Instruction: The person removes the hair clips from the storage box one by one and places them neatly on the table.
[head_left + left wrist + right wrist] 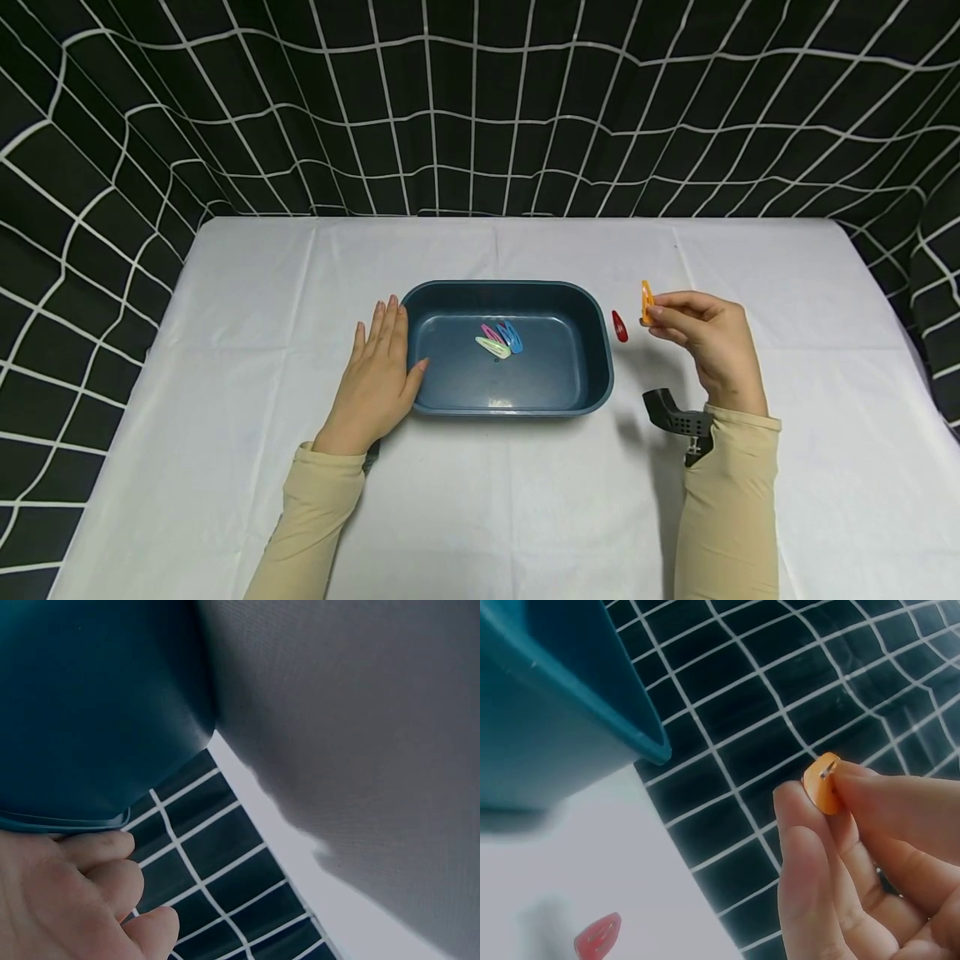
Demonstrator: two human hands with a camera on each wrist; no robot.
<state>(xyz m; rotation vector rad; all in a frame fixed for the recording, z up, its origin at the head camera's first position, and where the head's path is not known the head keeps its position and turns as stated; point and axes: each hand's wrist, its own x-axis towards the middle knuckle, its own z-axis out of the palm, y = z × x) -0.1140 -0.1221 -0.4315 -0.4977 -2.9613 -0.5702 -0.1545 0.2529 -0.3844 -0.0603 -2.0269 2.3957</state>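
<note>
Between thumb and fingertips, my right hand [705,337] pinches an orange snap hair clip [647,302], held up off the table to the right of a dark blue basin [600,400]. The right wrist view shows the wide end of this orange clip [823,784] at the fingertips. My left hand [381,375] rests against the basin's left rim, its fingers straight and the thumb over the edge. Several hair clips lie together on the basin floor: a pale green one [493,347], a blue one [512,337] and a pink one [491,333] among them.
A red hair clip [619,326] lies on the white tablecloth [480,500], just right of the basin. Black cloth with a white grid [495,108] hangs behind the table and at both sides. A black wrist mount [678,421] sticks out from the right sleeve.
</note>
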